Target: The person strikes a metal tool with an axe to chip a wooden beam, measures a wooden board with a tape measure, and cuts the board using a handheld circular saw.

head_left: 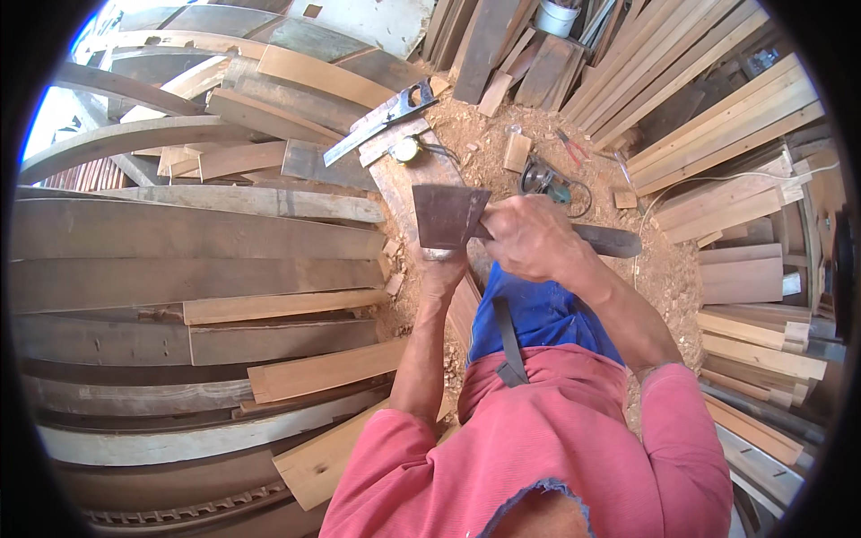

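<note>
Nearest, pink shirt (538,448); right hand (531,238) clenched around hatchet (448,215) handle; left hand (441,269) half hidden behind blade, grasp unclear.

One hatchet (448,217), one handsaw (381,121), one tape measure (406,150), one power tool (543,179), one white bucket (558,15), and two hands: left hand (442,272), right hand (531,238).
</note>
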`<state>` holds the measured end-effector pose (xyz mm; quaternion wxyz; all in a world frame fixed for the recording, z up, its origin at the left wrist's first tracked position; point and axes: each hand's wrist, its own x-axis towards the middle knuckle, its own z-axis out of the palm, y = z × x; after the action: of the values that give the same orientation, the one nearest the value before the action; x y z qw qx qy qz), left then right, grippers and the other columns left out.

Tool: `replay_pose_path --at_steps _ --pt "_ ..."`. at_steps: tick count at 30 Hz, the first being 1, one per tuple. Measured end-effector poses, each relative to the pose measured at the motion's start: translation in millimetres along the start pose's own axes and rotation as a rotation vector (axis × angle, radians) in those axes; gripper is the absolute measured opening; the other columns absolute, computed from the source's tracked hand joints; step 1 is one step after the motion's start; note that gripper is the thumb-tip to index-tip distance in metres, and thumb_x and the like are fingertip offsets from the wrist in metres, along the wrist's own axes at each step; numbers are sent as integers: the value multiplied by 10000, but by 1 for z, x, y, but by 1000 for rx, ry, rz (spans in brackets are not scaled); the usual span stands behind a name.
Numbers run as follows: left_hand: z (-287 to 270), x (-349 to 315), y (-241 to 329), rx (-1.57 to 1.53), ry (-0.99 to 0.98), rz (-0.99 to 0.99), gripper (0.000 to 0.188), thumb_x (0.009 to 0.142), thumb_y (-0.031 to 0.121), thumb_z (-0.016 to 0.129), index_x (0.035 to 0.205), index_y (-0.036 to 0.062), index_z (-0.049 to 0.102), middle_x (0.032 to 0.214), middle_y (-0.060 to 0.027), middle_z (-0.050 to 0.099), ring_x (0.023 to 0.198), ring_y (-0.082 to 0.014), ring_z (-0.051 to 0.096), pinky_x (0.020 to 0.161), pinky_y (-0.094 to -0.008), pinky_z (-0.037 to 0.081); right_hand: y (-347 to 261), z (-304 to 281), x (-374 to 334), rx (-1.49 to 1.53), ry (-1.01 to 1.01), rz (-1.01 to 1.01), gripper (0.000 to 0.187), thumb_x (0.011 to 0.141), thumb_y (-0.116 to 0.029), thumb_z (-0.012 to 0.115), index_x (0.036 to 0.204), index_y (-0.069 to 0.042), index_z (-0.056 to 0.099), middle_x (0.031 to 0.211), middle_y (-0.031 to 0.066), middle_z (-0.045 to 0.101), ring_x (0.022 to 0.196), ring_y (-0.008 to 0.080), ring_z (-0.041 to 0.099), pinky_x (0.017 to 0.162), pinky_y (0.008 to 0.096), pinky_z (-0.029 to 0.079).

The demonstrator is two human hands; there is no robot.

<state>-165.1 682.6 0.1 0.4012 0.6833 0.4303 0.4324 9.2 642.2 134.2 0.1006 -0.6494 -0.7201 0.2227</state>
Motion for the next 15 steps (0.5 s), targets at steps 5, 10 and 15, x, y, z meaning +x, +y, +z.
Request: replay_pose_path --at_steps 5,10,15 --pt "2 -4 -12 127 -24 148 175 854 54 707 1026 28 720 997 -129 746 894 -276 710 749 -421 555 0 4 -7 109 127 -81 209 857 -195 698 994 -38 690 896 202 723 853 410 721 783 493 587" --pt "7 -1 -16 82 201 83 174 821 77 743 988 33 722 917 -106 738 863 -280 699 727 -428 552 2 4 -14 213 63 -64 291 888 -252 703 1087 -43 666 866 222 731 805 423 729 727 508 589" --pt "-35 9 -38 285 186 60 335 828 69 775 1156 70 708 917 -140 756 829 -297 736 742 -410 580 -6 9 -43 782 329 -237 256 848 -153 757 1053 -22 676 835 114 701 712 277 670 666 387 528"
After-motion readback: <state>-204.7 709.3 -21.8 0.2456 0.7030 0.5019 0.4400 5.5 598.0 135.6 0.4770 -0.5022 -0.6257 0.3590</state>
